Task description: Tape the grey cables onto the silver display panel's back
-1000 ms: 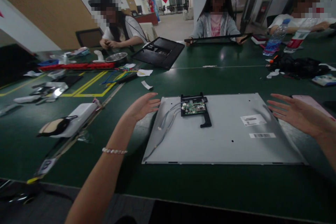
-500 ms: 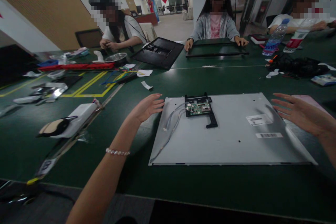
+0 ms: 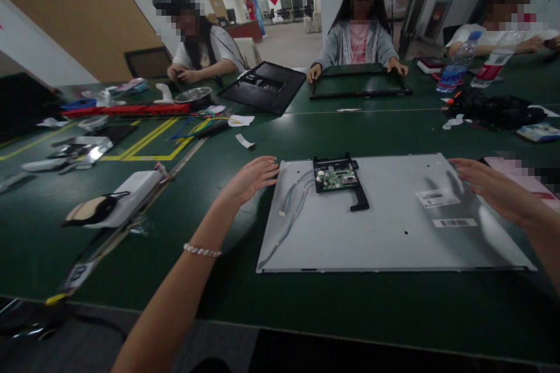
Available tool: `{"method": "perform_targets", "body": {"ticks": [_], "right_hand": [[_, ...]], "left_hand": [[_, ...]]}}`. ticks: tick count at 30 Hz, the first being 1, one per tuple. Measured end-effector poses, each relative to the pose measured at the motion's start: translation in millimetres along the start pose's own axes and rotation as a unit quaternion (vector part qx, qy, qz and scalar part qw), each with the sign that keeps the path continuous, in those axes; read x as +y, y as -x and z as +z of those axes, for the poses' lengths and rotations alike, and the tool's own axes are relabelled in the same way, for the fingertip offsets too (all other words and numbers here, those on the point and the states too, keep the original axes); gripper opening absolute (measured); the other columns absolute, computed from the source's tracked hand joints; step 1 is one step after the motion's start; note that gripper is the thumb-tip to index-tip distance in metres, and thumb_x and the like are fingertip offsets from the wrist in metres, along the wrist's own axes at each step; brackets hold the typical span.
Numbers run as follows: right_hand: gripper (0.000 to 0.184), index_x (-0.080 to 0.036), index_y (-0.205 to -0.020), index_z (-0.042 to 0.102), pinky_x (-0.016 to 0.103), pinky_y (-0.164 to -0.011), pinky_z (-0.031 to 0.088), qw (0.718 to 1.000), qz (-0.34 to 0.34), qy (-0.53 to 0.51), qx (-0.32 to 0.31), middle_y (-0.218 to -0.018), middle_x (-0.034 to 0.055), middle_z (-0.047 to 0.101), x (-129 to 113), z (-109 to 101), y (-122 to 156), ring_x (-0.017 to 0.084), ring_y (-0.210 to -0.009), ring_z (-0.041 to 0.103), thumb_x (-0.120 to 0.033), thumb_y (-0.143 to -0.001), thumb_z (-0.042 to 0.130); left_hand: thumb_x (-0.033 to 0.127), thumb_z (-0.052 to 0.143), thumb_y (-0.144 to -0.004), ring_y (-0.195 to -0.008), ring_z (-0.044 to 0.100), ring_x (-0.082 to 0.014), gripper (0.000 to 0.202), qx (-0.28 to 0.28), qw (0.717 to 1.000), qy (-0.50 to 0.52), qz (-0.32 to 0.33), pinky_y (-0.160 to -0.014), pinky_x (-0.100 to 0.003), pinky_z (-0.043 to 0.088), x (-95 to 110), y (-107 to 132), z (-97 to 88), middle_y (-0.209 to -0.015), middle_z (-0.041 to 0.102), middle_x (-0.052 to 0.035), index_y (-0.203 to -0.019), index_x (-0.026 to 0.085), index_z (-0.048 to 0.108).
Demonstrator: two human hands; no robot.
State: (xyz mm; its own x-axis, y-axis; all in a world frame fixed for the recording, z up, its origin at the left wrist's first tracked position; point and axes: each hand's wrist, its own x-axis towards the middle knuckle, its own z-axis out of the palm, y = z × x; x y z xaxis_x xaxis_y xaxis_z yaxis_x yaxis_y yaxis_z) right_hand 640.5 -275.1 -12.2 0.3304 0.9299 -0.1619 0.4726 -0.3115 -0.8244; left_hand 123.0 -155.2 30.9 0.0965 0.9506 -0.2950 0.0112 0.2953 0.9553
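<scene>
A grey metal display panel (image 3: 341,239) lies flat on the green table with its back facing up. Mounted near its far edge is a black bracket with a green circuit board (image 3: 336,179), and grey cables (image 3: 292,218) run from it across the left side. My left hand (image 3: 255,179) is open, fingers stretched out, with the fingertips at the panel's far left edge. Beyond the right edge, my right hand (image 3: 492,186) is also open, fingers extended toward the panel. Whether either hand touches the panel, I cannot tell.
Across the table a person holds a black frame (image 3: 361,93); a black back cover (image 3: 266,87) lies beside it. On the left are a white box-like object (image 3: 135,192), a red strip (image 3: 131,109) and tools. Bottles (image 3: 457,64) and a black bundle (image 3: 490,109) occupy the right.
The panel has shifted slightly to the right on the table. My left hand has moved right with it, and my right hand has come a little closer to the panel's right edge.
</scene>
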Motion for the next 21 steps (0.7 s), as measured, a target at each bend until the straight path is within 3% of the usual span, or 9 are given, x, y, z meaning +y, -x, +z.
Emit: {"method": "perform_targets", "body": {"ticks": [5,9,12,14,17,21], "right_hand": [[0.059,-0.025,-0.137,0.051,0.045,-0.096,0.046,0.992,-0.028,0.123,0.009,-0.141,0.0144,0.05,-2.2,10.7,-1.1,0.033,-0.123,0.052,-0.053,-0.085,0.045],[0.06,-0.017,-0.136,0.051,0.046,-0.112,0.03,0.973,-0.089,0.211,0.02,-0.143,0.0177,0.046,0.7,19.4,-1.9,0.033,-0.136,0.038,-0.049,-0.087,0.042],[0.06,-0.014,-0.137,0.049,0.05,-0.114,0.024,0.956,-0.119,0.267,0.037,-0.147,0.0213,0.038,6.9,26.4,-2.0,0.035,-0.141,0.029,-0.048,-0.088,0.039],[0.06,-0.014,-0.137,0.048,0.053,-0.112,0.026,0.945,-0.133,0.296,0.047,-0.149,0.0221,0.034,11.5,30.8,-2.1,0.038,-0.14,0.029,-0.049,-0.089,0.038],[0.06,-0.014,-0.137,0.048,0.053,-0.111,0.027,0.931,-0.156,0.325,0.058,-0.148,0.022,0.034,17.7,36.4,-3.2,0.039,-0.139,0.03,-0.05,-0.09,0.036],[0.061,-0.013,-0.137,0.048,0.054,-0.111,0.026,0.917,-0.18,0.346,0.08,-0.146,0.0223,0.036,24.8,40.9,-8.5,0.039,-0.14,0.028,-0.051,-0.091,0.032]], "left_hand": [[0.03,0.075,-0.076,-0.116,0.059,-0.0247,0.034,-0.009,0.999,-0.038,0.022,-0.086,-0.034,0.056,-2.4,0.8,-0.7,-0.119,0.064,-0.0107,-0.106,0.019,0.064],[0.038,0.072,-0.076,-0.12,0.057,-0.0263,0.038,-0.03,0.996,-0.07,0.037,-0.094,-0.04,0.053,-4.2,3.1,1.1,-0.126,0.061,-0.0103,-0.109,0.021,0.061],[0.042,0.068,-0.078,-0.131,0.047,-0.0302,0.047,-0.004,0.983,-0.165,0.083,-0.103,-0.046,0.045,-6.1,4.0,8.2,-0.137,0.052,-0.0126,-0.118,0.021,0.057],[0.044,0.066,-0.078,-0.138,0.037,-0.0315,0.058,0.01,0.957,-0.253,0.139,-0.11,-0.048,0.036,-7.3,4.2,15.4,-0.145,0.045,-0.0134,-0.129,0.02,0.051],[0.048,0.066,-0.077,-0.143,0.027,-0.0325,0.078,-0.045,0.914,-0.346,0.205,-0.117,-0.048,0.025,-7.4,4.6,27.2,-0.155,0.032,-0.0122,-0.145,0.021,0.037],[0.05,0.073,-0.071,-0.144,0.024,-0.0348,0.1,-0.166,0.875,-0.391,0.231,-0.118,-0.048,0.019,-5.9,3.6,42.5,-0.16,0.021,-0.0115,-0.154,0.024,0.022]]}}
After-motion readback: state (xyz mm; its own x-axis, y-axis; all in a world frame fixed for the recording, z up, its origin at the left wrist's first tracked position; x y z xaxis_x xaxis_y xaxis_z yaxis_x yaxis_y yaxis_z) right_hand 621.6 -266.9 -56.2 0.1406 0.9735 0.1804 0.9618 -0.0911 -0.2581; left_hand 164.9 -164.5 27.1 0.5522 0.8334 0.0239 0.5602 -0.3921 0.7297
